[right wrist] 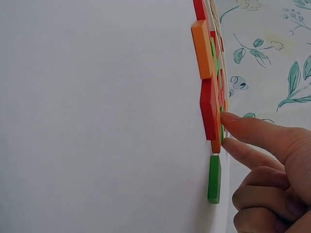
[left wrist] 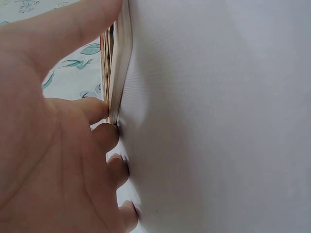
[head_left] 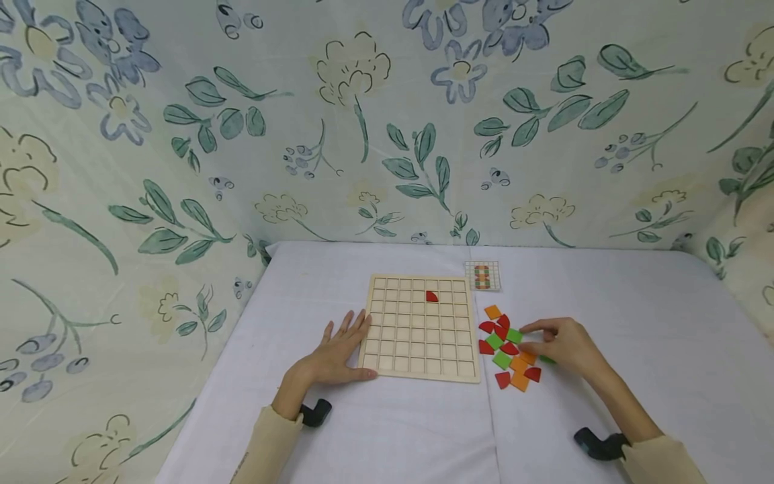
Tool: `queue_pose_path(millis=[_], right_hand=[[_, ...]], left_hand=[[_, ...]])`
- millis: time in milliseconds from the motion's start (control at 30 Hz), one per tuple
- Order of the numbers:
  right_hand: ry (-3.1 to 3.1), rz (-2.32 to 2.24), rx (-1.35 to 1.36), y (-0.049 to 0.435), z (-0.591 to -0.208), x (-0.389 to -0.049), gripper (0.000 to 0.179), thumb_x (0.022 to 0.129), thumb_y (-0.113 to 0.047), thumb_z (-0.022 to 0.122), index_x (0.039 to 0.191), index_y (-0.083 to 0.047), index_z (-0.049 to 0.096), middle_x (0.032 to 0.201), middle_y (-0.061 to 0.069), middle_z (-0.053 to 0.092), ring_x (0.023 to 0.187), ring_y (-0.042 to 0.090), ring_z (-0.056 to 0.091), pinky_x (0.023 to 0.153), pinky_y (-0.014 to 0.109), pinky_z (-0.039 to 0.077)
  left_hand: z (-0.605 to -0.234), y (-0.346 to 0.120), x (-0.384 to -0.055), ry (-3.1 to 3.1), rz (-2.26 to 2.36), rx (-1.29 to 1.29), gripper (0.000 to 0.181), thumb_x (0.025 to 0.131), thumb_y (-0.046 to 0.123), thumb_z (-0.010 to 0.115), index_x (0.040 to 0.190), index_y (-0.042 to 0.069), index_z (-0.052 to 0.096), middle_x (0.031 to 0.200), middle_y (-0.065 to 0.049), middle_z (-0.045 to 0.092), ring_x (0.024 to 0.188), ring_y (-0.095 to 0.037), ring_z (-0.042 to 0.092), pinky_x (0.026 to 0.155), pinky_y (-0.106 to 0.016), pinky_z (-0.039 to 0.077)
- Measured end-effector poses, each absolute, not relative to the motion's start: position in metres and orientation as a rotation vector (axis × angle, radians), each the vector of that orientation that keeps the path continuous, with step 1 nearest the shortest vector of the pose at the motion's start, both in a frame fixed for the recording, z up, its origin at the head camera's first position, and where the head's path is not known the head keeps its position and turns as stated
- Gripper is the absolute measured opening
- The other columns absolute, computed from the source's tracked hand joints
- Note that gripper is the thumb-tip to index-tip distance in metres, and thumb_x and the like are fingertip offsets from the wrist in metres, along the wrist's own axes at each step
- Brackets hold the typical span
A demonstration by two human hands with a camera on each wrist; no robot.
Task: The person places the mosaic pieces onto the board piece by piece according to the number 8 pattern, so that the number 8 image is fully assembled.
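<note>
Fingers [head_left: 358, 331] of the left hand [head_left: 329, 363] lie spread along the left side of a wooden grid board [head_left: 402, 349], the thumb at its near-left corner, as I follow the rig remotely. The board lies flat around the middle of a bench [head_left: 423, 430] under a white cloth, set in from its left and right edges. A single red quarter-circle [head_left: 432, 296] sits in the grid's second row from the bench's far edge, just right of centre. Toward the bench's right edge, the right hand [head_left: 568, 344] reaches to loose red, orange and green tiles [head_left: 501, 361] beside the board. Its thumb and index finger [head_left: 540, 325] stand parted, tips at a green tile [head_left: 514, 336]; I cannot tell from my screens whether they pinch it. My right wrist view shows the other fingers [right wrist: 262, 196] curled toward the palm. Another green tile [right wrist: 214, 179] lies on the pile's right, partly beneath the hand in my head view. A small pattern card [head_left: 483, 276] lies at the board's far-right corner, near the bench's far edge. Beige sleeves [head_left: 266, 437] and black wrist-worn devices [head_left: 316, 413] show on both arms; floral fabric [head_left: 363, 181] hangs behind the bench's far edge.
</note>
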State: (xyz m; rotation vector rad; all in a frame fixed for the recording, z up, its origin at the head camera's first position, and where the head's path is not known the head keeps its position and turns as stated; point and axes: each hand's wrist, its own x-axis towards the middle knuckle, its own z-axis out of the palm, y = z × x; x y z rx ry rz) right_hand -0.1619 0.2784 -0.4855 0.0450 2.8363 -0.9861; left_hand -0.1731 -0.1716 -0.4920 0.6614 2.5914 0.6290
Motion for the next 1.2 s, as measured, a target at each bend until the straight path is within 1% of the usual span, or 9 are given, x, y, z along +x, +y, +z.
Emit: queue_pose_path(millis=[133, 267, 367, 467, 600, 700, 933, 1100, 1200], right_hand=[[2.848, -0.986, 0.055, 0.282, -0.489, -0.159, 0.041, 0.086, -0.025, 0.084, 0.117, 0.001, 0.076, 0.065, 0.001, 0.039, 0.066, 0.019, 0.040, 0.049, 0.027, 0.030], [2.848, -0.969, 0.074, 0.288, -0.492, -0.156, 0.043, 0.086, -0.027, 0.084, 0.118, -0.001, 0.075, 0.066, 0.001, 0.040, 0.069, 0.019, 0.041, 0.050, 0.026, 0.031], [2.841, -0.958, 0.102, 0.292, -0.491, -0.155, 0.045, 0.086, -0.031, 0.085, 0.119, -0.002, 0.076, 0.067, 0.001, 0.040, 0.071, 0.019, 0.041, 0.051, 0.027, 0.030], [2.836, -0.966, 0.105, 0.292, -0.491, -0.154, 0.046, 0.085, -0.033, 0.085, 0.119, -0.003, 0.076, 0.065, 0.000, 0.040, 0.068, 0.018, 0.041, 0.051, 0.027, 0.029], [2.821, -0.981, 0.059, 0.287, -0.490, -0.156, 0.044, 0.086, -0.030, 0.084, 0.119, -0.002, 0.076, 0.063, 0.000, 0.040, 0.065, 0.018, 0.040, 0.050, 0.026, 0.030], [2.808, -0.956, 0.050, 0.286, -0.489, -0.156, 0.040, 0.086, -0.027, 0.084, 0.117, -0.003, 0.077, 0.064, 0.000, 0.041, 0.067, 0.018, 0.041, 0.050, 0.026, 0.030], [2.789, -0.910, -0.034, 0.292, -0.485, -0.153, 0.030, 0.081, -0.025, 0.088, 0.104, -0.007, 0.081, 0.065, -0.001, 0.038, 0.066, 0.017, 0.039, 0.052, 0.027, 0.026], [2.817, -0.916, -0.004, 0.294, -0.485, -0.155, 0.039, 0.083, -0.030, 0.087, 0.111, -0.004, 0.079, 0.063, 0.000, 0.040, 0.064, 0.018, 0.040, 0.050, 0.027, 0.027], [2.845, -0.890, 0.026, 0.294, -0.485, -0.156, 0.042, 0.082, -0.031, 0.088, 0.112, -0.003, 0.078, 0.063, 0.001, 0.042, 0.064, 0.018, 0.041, 0.050, 0.026, 0.028]], left_hand=[[-0.492, -0.171, -0.173, 2.591, 0.630, 0.660, 0.110, 0.092, 0.056, 0.072, 0.167, 0.010, 0.006, 0.175, -0.009, -0.003, 0.162, -0.036, -0.010, 0.127, -0.068, -0.008], [-0.492, -0.171, -0.173, 2.590, 0.631, 0.656, 0.110, 0.092, 0.055, 0.073, 0.167, 0.010, 0.006, 0.176, -0.009, -0.003, 0.163, -0.036, -0.010, 0.127, -0.067, -0.008], [-0.492, -0.172, -0.172, 2.590, 0.626, 0.655, 0.110, 0.092, 0.056, 0.072, 0.167, 0.010, 0.006, 0.176, -0.009, -0.004, 0.163, -0.036, -0.010, 0.127, -0.067, -0.008], [-0.491, -0.173, -0.172, 2.595, 0.627, 0.644, 0.110, 0.092, 0.054, 0.073, 0.167, 0.010, 0.006, 0.175, -0.009, -0.003, 0.163, -0.036, -0.010, 0.127, -0.067, -0.008], [-0.491, -0.174, -0.172, 2.600, 0.630, 0.641, 0.110, 0.092, 0.054, 0.073, 0.167, 0.011, 0.006, 0.176, -0.008, -0.004, 0.163, -0.035, -0.010, 0.127, -0.066, -0.009], [-0.493, -0.173, -0.173, 2.596, 0.634, 0.653, 0.109, 0.092, 0.055, 0.072, 0.167, 0.012, 0.006, 0.176, -0.008, -0.004, 0.163, -0.034, -0.011, 0.127, -0.066, -0.009], [-0.493, -0.173, -0.173, 2.603, 0.619, 0.645, 0.110, 0.092, 0.055, 0.072, 0.167, 0.012, 0.006, 0.175, -0.007, -0.004, 0.163, -0.034, -0.010, 0.128, -0.066, -0.009], [-0.492, -0.172, -0.174, 2.600, 0.629, 0.650, 0.109, 0.092, 0.055, 0.072, 0.167, 0.011, 0.006, 0.176, -0.008, -0.003, 0.163, -0.035, -0.010, 0.127, -0.066, -0.008], [-0.493, -0.172, -0.173, 2.594, 0.633, 0.651, 0.110, 0.092, 0.056, 0.072, 0.167, 0.011, 0.006, 0.176, -0.008, -0.004, 0.163, -0.035, -0.010, 0.127, -0.066, -0.009]])
